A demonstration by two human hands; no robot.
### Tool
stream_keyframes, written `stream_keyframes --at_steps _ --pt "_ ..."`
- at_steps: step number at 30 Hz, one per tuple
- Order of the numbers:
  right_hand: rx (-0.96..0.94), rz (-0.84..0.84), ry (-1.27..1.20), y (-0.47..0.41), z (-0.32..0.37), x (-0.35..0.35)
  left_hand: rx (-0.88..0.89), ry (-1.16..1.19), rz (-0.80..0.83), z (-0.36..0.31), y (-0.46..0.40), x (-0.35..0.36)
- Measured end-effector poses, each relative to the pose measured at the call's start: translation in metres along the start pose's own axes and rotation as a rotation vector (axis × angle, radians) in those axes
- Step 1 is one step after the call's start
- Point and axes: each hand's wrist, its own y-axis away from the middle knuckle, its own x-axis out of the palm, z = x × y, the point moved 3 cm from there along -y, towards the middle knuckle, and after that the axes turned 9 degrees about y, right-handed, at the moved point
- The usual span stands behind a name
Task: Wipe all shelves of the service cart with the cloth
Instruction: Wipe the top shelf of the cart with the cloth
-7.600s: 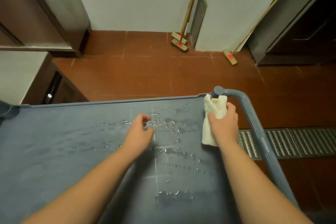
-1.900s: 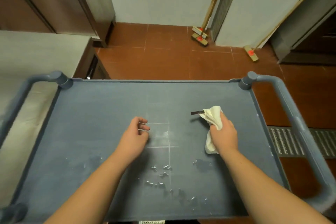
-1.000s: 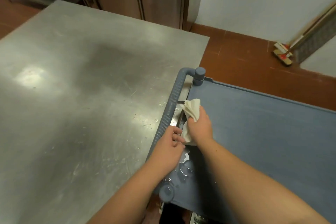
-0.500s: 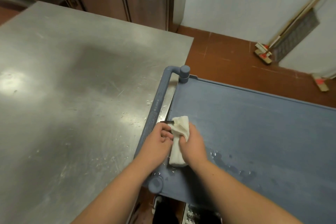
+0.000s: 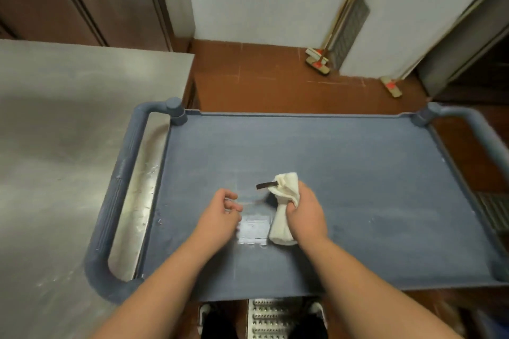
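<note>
Gripping a bunched, cream-white terry cloth (image 5: pixel 285 209), the right hand (image 5: pixel 304 217) has its fingers curled round the middle of the roll and holds it against the top shelf of the blue-grey plastic service cart (image 5: pixel 358 173), a little left of the shelf's middle and toward the near edge. The cloth is twisted into a thick roll: a rounded, crumpled head sticks out past the knuckles, and a smoother, flatter tail comes out under the heel of the hand. A short dark brown tag (image 5: pixel 266 186) juts from the head toward the left. The left hand (image 5: pixel 220 217) hovers or rests just beside it on the shelf, fingers loosely curled, holding nothing; the two hands are apart, with a pale square patch of shelf between them.

Half a second ago both hands were together at the shelf's left rim, by the ribbed blue-grey handle loop (image 5: pixel 115 201), with water drops lying to their right. Now the cloth sits nearer the centre of the shelf, the left hand is off it, and the shelf looks matt with only faint sheen near the hands. The view also faces the cart squarely now, with the brushed steel tabletop (image 5: pixel 55 146) at the left.

The roll's long axis runs near to far, tilted slightly, with the head pointing away from the person and the tail toward them.
</note>
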Motion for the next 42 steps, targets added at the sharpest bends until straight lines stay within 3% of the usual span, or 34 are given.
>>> stream_keyframes --at_steps 9,15,21,24,29,35,42 --pt "0.102 -0.093 -0.005 -0.048 -0.172 -0.155 -0.005 -0.004 0.098 -0.012 0.001 0.214" --pt "0.148 -0.140 0.183 -0.078 -0.264 -0.248 0.003 -0.078 0.131 -0.021 0.006 0.298" --pt "0.232 -0.237 0.279 -0.085 -0.301 -0.286 0.030 -0.122 0.101 -0.033 0.003 0.315" --pt "0.153 -0.240 0.415 -0.082 -0.307 -0.274 0.031 -0.122 0.094 -0.032 0.002 0.314" --pt "0.142 -0.282 0.027 -0.082 -0.294 -0.275 0.020 -0.106 0.060 -0.026 0.003 0.299" --pt "0.092 -0.199 0.155 -0.091 -0.301 -0.284 0.007 -0.090 0.054 -0.026 0.004 0.299" --pt "0.158 -0.155 -0.003 -0.085 -0.276 -0.256 -0.015 -0.082 0.081 -0.024 0.006 0.309"
